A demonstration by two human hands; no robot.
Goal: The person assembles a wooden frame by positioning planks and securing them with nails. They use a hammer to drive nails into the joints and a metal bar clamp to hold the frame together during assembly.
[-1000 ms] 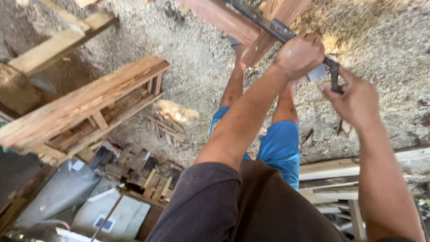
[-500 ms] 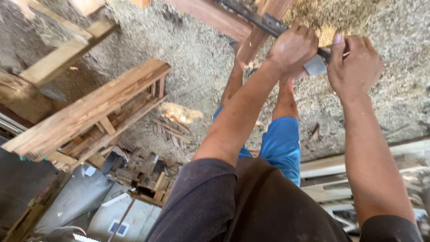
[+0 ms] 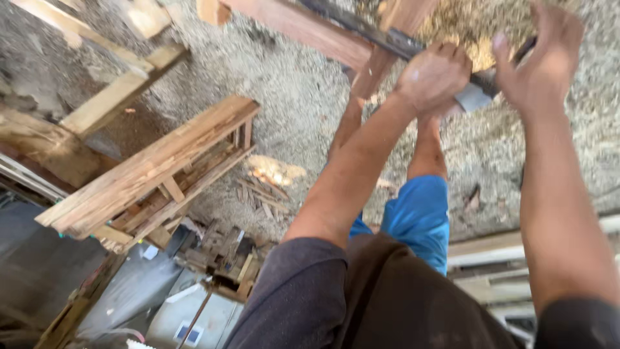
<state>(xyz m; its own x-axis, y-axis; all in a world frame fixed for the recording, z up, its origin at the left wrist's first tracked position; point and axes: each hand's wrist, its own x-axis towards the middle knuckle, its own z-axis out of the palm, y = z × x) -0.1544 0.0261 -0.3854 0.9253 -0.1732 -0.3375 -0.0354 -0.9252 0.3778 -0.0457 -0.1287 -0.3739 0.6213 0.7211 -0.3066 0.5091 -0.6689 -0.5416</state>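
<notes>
Left hand (image 3: 433, 77) clenched round dark metal bar clamp (image 3: 400, 42) on reddish wooden frame (image 3: 310, 29).
Right hand (image 3: 539, 61) fingers spread, empty, beside clamp; pale slatted wooden pallet (image 3: 155, 171) on sawdust floor (image 3: 303, 110) lower left.

Blue shorts (image 3: 420, 220), dark grey bar (image 3: 400, 42)

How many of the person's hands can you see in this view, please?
2. The left hand is closed around the dark metal bar by the reddish beam; the right hand is open beside it, near the bar's end.
</notes>
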